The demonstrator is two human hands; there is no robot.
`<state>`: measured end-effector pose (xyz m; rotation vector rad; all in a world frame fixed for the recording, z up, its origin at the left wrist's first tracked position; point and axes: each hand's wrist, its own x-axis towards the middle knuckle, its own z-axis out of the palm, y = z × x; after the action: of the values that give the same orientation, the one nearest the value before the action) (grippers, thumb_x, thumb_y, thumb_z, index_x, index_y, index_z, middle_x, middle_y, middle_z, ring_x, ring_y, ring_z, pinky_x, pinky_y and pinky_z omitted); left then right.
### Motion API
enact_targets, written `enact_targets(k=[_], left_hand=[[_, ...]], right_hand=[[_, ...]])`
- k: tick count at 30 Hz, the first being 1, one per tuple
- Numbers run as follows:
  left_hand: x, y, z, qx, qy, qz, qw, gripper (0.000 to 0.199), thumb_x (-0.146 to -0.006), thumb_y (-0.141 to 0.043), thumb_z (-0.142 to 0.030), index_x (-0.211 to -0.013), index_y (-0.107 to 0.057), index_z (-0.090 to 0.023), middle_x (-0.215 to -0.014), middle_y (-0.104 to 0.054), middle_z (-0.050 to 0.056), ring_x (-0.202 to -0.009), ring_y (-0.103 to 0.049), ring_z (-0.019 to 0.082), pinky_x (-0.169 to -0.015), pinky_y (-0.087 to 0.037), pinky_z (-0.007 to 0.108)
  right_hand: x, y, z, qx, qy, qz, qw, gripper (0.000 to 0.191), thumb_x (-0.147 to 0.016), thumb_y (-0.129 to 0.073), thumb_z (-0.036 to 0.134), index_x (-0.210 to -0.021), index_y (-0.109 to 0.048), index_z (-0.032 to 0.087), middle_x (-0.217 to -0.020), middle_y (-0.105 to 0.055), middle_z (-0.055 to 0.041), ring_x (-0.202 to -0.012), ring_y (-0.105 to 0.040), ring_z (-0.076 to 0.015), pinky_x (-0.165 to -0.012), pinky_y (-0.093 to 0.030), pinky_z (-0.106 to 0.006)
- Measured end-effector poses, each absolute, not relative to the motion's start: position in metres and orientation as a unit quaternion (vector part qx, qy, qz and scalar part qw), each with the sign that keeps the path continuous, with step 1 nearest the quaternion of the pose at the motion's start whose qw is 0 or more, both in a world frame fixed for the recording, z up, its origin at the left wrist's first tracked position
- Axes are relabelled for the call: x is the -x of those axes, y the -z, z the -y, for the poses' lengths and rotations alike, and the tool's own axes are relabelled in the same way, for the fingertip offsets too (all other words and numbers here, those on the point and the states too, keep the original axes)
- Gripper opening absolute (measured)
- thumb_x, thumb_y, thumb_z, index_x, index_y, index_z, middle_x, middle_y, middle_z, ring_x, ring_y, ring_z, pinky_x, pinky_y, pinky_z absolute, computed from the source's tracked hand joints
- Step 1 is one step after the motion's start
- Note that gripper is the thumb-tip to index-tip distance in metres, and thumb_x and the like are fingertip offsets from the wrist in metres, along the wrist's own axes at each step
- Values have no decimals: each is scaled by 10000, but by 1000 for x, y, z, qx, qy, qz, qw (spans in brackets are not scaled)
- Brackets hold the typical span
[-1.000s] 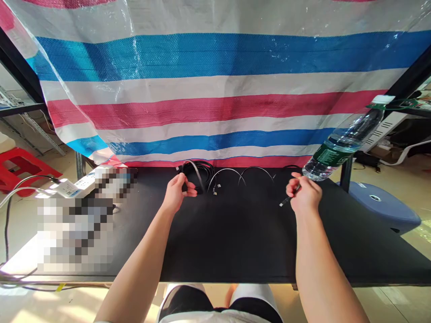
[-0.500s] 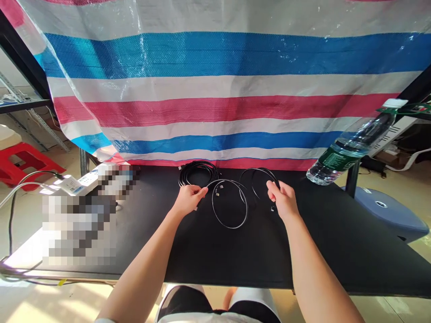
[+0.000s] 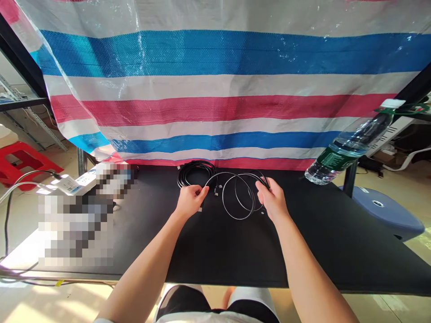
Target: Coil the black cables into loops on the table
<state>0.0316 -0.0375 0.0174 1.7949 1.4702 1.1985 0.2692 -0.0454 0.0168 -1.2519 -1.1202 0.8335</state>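
A thin black cable (image 3: 239, 218) runs in loose loops between my two hands, over the black tabletop (image 3: 229, 255). My left hand (image 3: 191, 199) pinches one end part of it between thumb and fingers, and a small pale tip shows below that hand. My right hand (image 3: 272, 197) is closed round several turns of the same cable, with a small connector near its fingers. Just behind my left hand lies a coiled black cable (image 3: 197, 174) on the table. Small metal plugs (image 3: 216, 192) show to the right of this coil.
A tilted water bottle (image 3: 332, 161) is at the back right. White power strips (image 3: 72, 184) with cords lie at the left, beside a blurred-out patch. Behind the table hangs a striped plastic sheet (image 3: 215, 107). A red stool (image 3: 27, 163) and a blue lid (image 3: 387, 208) are beyond the edges.
My right hand has moved left, towards my left hand. The cable loops between them have shifted right and now overlap near my right hand. My left hand has barely moved.
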Motion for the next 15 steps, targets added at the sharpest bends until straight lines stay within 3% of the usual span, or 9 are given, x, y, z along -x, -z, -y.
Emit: enact_targets(k=[3,6,9,12,15], left_hand=[[-41,-16,41,-657,-452,-554,240,464,-758,-502,-462,-404,-330,-217,-388,-285,-43,-410,-326,96,-488,-243,260],[-49,-14,44,-654,-448,-566,226,438,-763,-504,-431,-415,-344,-217,-391,-323,-38,-415,-330,97,-490,-247,262],[-54,-11,44,-654,-439,-569,237,441,-766,-519,-437,-423,-353,-215,-397,-329,-40,-419,-325,92,-485,-249,261],[-57,-9,45,-643,-429,-557,303,390,-749,-556,-448,-477,-410,-210,-420,-360,-54,-437,-359,91,-482,-279,245],[-58,-9,46,-603,-418,-541,412,268,-687,-647,-456,-714,-545,-210,-456,-421,-90,-444,-397,96,-470,-315,230]], right_hand=[[-261,-17,45,478,-448,433,618,541,-616,-636,738,-576,-412,248,-355,-257,103,-332,-212,-67,-346,-185,-232],[-253,-15,48,419,-498,441,618,655,-541,-632,817,-527,-314,245,-383,-301,83,-348,-213,-57,-339,-167,-226],[-249,-13,51,403,-518,471,590,638,-464,-784,687,-544,-347,229,-461,-392,70,-383,-257,-50,-354,-186,-220],[-250,-13,54,412,-530,478,566,541,-522,-840,498,-553,-377,220,-460,-339,91,-395,-250,-44,-384,-200,-220],[-252,-15,59,372,-558,502,546,520,-572,-796,543,-539,-388,224,-416,-271,109,-374,-202,-44,-399,-175,-231]])
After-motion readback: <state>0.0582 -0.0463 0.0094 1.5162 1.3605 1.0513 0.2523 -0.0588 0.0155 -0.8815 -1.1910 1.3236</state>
